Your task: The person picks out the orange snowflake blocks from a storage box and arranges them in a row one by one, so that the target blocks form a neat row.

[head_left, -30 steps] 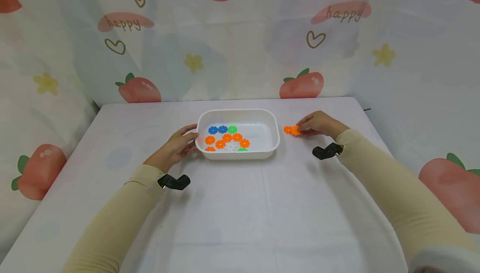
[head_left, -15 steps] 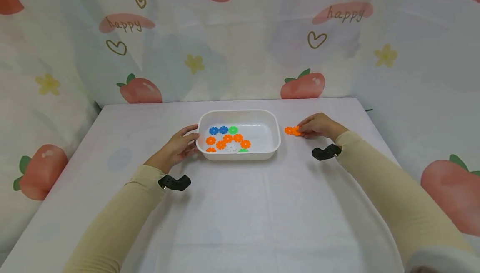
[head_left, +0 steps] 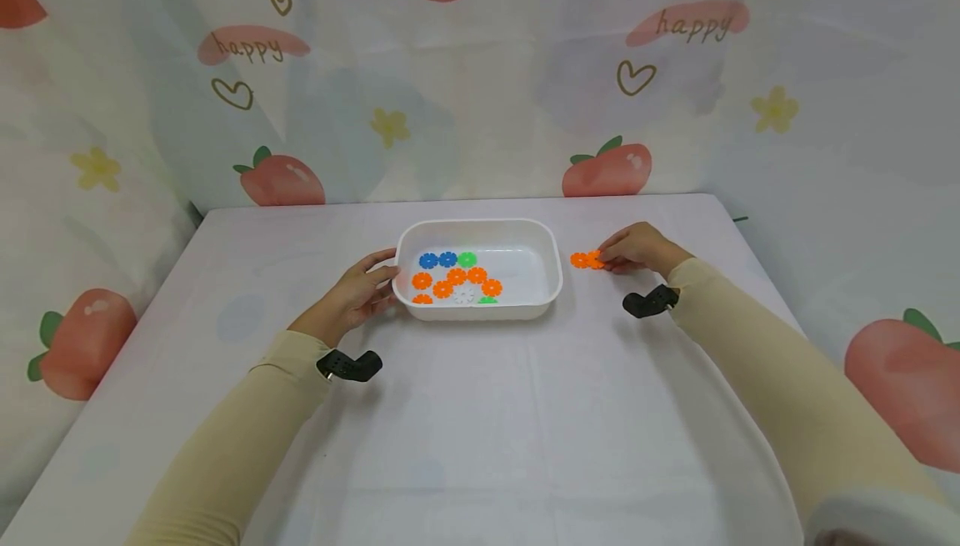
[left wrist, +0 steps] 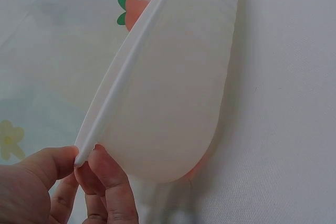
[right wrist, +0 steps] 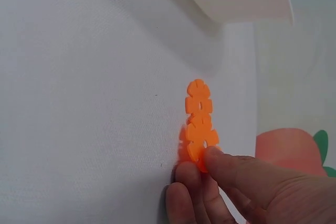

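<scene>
My left hand (head_left: 351,294) pinches the left rim of a white plastic tub (head_left: 480,313); the left wrist view shows the thumb above the rim and fingertips below it. To the tub's right, my right hand (head_left: 637,248) pinches an orange snowflake building disc (right wrist: 198,134) by its edge. Beyond that lies a second orange disc (right wrist: 199,98), in line with the held one and touching or overlapping it. Whether the two are joined I cannot tell. More orange shows beside the held disc, partly hidden.
Inside the tub lie several orange discs (head_left: 476,275), two blue discs (head_left: 428,261), green discs (head_left: 467,259) and white pieces (head_left: 463,295). A white cloth covers the table (head_left: 480,421). A printed fabric backdrop (head_left: 480,96) stands behind it.
</scene>
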`<action>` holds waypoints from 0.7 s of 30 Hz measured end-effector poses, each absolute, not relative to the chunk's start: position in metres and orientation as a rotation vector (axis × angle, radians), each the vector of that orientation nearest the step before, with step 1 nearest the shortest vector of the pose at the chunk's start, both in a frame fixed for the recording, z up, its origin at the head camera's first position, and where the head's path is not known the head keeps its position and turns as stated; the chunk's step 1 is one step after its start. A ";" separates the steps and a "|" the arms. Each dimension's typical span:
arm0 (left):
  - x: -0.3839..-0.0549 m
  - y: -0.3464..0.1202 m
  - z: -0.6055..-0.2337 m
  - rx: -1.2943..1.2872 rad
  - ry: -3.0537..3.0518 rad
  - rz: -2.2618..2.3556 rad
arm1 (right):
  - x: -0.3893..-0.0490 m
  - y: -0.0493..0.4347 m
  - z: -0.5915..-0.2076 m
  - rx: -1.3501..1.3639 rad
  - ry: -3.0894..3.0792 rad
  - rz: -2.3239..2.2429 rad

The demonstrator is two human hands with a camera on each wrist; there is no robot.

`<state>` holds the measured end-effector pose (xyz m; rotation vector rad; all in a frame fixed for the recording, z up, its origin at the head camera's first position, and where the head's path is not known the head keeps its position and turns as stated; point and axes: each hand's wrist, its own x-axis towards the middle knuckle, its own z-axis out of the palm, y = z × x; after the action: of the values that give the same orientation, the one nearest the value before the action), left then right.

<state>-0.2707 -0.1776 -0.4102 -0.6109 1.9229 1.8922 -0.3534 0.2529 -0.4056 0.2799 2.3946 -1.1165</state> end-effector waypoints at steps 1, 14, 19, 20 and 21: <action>-0.271 -0.177 -0.410 -0.611 1.923 1.893 | -0.353 0.253 -0.405 0.275 2.395 -1.120; -0.271 -0.177 -0.410 -0.608 1.928 1.896 | -0.351 0.254 -0.402 0.266 2.426 -1.128; -0.270 -0.177 -0.410 -0.613 1.925 1.897 | -0.353 0.255 -0.405 0.267 2.429 -1.115; -0.270 -0.177 -0.410 -0.613 1.925 1.897 | -0.353 0.254 -0.404 0.267 2.427 -1.115; -0.270 -0.177 -0.410 -0.609 1.924 1.899 | -0.353 0.254 -0.403 0.267 2.426 -1.109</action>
<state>-0.2701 -0.1772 -0.4097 -0.6093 1.9244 1.8993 -0.3526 0.2542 -0.4032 0.2674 2.4260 -1.1092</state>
